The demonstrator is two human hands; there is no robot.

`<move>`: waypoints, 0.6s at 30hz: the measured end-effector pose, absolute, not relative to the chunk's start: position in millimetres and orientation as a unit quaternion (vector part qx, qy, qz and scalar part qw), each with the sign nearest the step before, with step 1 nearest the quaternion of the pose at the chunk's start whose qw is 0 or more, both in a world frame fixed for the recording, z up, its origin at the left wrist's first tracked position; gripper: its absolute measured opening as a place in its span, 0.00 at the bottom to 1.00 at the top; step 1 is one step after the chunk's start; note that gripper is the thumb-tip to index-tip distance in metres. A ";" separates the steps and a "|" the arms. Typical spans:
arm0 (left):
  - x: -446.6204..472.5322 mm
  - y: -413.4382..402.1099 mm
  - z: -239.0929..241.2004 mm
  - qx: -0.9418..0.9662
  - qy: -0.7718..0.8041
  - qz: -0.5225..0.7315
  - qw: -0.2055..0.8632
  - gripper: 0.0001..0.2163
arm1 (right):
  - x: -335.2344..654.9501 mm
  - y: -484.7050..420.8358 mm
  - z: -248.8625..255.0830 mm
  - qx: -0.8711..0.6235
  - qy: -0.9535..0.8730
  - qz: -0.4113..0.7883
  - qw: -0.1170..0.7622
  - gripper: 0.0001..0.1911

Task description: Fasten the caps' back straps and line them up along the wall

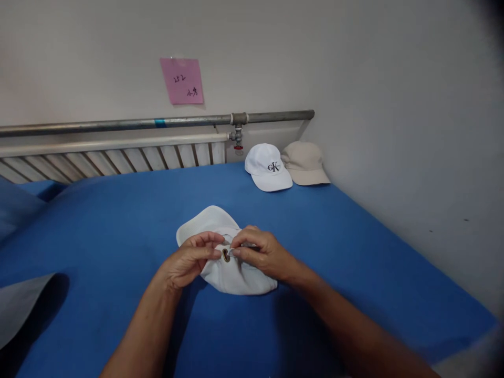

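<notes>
A white baseball cap (240, 278) lies on the blue surface, its brim (208, 223) pointing away to the upper left. Both my hands are at its back strap, around a small brass-coloured buckle (226, 255). My left hand (192, 257) pinches the cap's strap just left of the buckle, thumb below and fingers above. From the right, my right hand (263, 252) pinches the strap end beside the buckle between thumb and forefinger. The fingers partly hide the strap, so how far it runs through the buckle cannot be seen.
A white cap with black letters (268, 167) and a beige cap (306, 163) stand at the back right, near the wall. Behind the blue-covered table (118, 220) are a radiator (157, 156), a metal pipe (118, 125) and a pink note (182, 81). Grey material (23, 304) lies at left.
</notes>
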State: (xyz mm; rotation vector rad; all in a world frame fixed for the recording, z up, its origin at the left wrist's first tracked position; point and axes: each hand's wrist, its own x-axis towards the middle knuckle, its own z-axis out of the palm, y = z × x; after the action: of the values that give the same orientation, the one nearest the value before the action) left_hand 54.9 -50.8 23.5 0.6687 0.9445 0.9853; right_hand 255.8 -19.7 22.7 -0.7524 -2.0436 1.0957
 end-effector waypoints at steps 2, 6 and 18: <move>59.1 -51.8 24.6 0.322 0.429 0.459 0.708 0.14 | 254.7 -20.9 22.1 -0.307 -0.762 0.442 0.361 0.01; 65.0 -52.7 25.5 0.333 0.434 0.470 0.692 0.14 | 253.1 -24.3 23.7 -0.325 -0.734 0.456 0.385 0.02; 68.8 -53.6 24.5 0.342 0.468 0.458 0.674 0.15 | 247.0 -28.3 22.2 -0.264 -0.825 0.266 0.423 0.08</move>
State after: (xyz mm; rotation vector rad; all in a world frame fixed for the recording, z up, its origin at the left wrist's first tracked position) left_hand 68.8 -53.6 24.5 0.7703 1.0539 1.0309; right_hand 247.0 -28.3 22.2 -0.6597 -2.0661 0.6658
